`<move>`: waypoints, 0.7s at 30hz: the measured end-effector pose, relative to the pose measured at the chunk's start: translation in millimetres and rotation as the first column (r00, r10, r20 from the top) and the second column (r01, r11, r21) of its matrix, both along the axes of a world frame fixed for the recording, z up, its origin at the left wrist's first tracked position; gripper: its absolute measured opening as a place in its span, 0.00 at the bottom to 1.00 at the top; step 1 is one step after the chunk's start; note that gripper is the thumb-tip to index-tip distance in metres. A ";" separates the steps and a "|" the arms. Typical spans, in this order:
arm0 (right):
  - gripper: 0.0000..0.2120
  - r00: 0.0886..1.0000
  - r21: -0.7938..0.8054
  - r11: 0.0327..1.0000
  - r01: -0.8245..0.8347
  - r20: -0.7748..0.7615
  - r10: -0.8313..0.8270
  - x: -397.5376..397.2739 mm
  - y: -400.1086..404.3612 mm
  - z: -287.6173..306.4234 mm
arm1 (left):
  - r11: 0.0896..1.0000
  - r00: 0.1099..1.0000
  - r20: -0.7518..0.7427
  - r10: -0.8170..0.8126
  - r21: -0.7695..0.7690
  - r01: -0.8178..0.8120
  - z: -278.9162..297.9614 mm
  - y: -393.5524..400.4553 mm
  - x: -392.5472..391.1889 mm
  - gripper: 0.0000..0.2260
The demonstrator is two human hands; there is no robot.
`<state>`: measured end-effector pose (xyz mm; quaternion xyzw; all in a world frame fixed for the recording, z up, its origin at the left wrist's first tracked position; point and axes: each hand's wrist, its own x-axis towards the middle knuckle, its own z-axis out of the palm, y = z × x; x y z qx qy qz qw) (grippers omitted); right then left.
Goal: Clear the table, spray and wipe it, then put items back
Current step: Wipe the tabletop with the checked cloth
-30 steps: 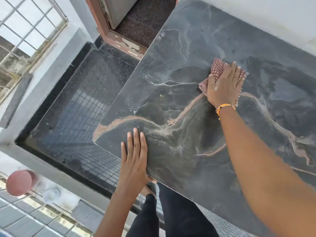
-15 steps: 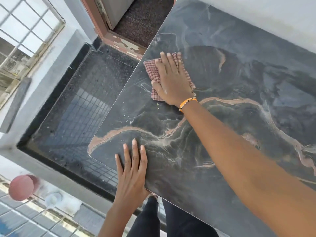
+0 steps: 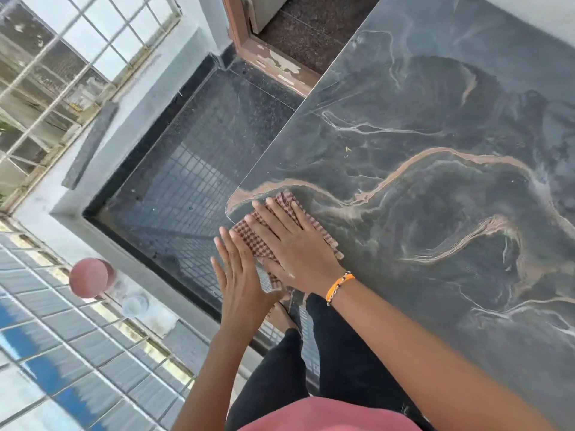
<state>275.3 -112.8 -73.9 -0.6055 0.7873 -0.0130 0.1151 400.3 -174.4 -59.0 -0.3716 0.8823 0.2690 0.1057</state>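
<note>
The dark marble table point(image 3: 435, 150) with tan veins fills the right side of the view. A red-and-white checked cloth point(image 3: 281, 202) lies at its near left corner, partly hanging over the edge. My right hand point(image 3: 292, 244), with an orange band on the wrist, presses flat on the cloth. Just off the table's edge, my left hand point(image 3: 239, 275) is held flat with fingers together, beside and slightly under the cloth's overhang. It holds nothing.
Below the table's left edge lies a dark speckled floor point(image 3: 202, 150) bordered by a low grey ledge point(image 3: 149, 88). A window grille point(image 3: 62, 57) stands at the far left. A round pink object point(image 3: 88, 277) sits at lower left. A doorway threshold point(image 3: 273, 63) is at the top.
My right hand has dragged the cloth from the table's middle to its near left corner. My left hand has come off the tabletop and now sits just past the edge.
</note>
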 end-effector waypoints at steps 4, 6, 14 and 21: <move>0.30 1.000 -0.011 0.999 -0.030 -0.005 0.030 -22.0 -30.1 -1.5 | 0.996 0.996 -0.055 0.075 0.049 -0.072 -1.2 -14.9 -12.7 0.61; 0.29 0.998 -0.044 0.997 0.058 0.009 -0.058 -38.7 -37.2 0.4 | 0.997 0.996 -0.078 0.053 0.057 -0.049 -1.8 -18.7 -17.3 0.60; 0.27 0.768 -0.123 0.761 0.636 0.013 -0.640 -150.4 -1.6 1.6 | 0.998 0.981 -0.184 0.068 0.017 -0.066 -9.2 -20.7 -11.7 0.58; 0.30 0.940 -0.090 0.936 0.340 0.006 -0.341 -17.7 -7.1 1.4 | 0.995 0.977 -0.196 0.089 0.063 -0.078 -10.3 -23.6 -8.8 0.57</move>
